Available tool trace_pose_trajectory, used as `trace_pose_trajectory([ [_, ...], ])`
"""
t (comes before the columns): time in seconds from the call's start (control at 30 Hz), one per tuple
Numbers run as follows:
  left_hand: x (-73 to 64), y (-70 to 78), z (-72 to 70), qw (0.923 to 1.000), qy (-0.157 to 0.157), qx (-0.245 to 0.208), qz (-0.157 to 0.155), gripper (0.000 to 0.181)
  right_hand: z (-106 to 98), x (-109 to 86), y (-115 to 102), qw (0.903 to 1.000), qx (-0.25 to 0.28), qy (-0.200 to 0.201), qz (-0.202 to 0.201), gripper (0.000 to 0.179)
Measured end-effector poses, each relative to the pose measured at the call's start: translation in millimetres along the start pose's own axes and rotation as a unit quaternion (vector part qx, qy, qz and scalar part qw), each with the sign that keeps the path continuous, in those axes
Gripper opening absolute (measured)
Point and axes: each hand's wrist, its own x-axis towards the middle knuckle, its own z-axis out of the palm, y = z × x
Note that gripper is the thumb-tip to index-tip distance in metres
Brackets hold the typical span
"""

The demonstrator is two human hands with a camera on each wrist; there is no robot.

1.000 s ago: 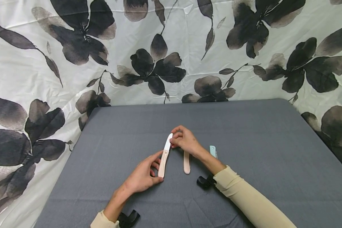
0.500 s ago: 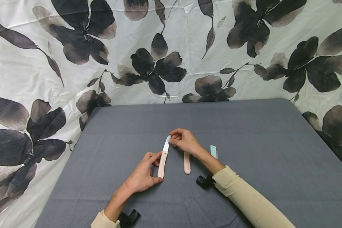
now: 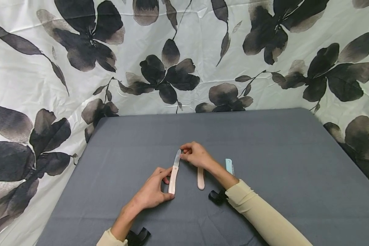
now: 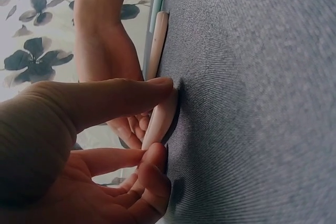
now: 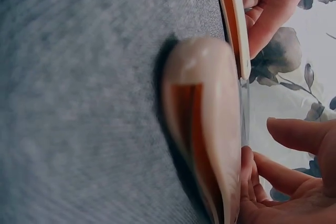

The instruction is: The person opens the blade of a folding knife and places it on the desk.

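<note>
Knife (image 3: 174, 172) points away, long axis slanting rightward

In the head view, a white cloth (image 3: 126, 51) fills the background from nine o'clock over twelve to three o'clock. It carries large printed flowers (image 3: 153, 73) in black and brownish grey, with thin stems and leaves; fine creases cross it. Below twelve o'clock begins a flat table (image 3: 264, 147), covered in plain grey fabric, its far corners rounded. Toward six o'clock this fabric has small wrinkles (image 3: 209, 222). The light is soft and rather even.
</note>
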Motion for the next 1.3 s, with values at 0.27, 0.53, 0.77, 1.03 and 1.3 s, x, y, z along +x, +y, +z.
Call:
trace_pose_trajectory([
  [0.27, 0.3, 1.2, -2.4, 0.9999, -0.006, -0.004, -0.008, 0.09, 0.0, 0.7, -3.7, 0.9997, -0.02, -0.015, 0.002, 0.037],
  [0.53, 1.8, 2.4, -3.3, 0.9996, -0.013, -0.011, -0.02, 0.09, -0.3, 1.9, -4.1, 0.9991, -0.035, -0.023, -0.001, 0.04],
  [0.77, 1.7, 2.0, -4.4, 0.9995, -0.005, -0.022, -0.021, 0.089, -1.9, 0.6, -3.6, 0.9986, -0.044, -0.029, -0.009, 0.045],
  [1.03, 4.6, 3.8, -1.1, 0.9984, 0.046, -0.028, -0.017, 0.075, -5.2, -6.6, -0.8, 0.9995, -0.024, -0.017, -0.011, 0.041],
  [1.3, 10.4, 12.8, 2.5, 0.9953, 0.093, -0.024, 0.006, 0.056, -15.4, -15.8, -1.5, 0.9998, -0.013, 0.018, -0.004, 0.037],
])
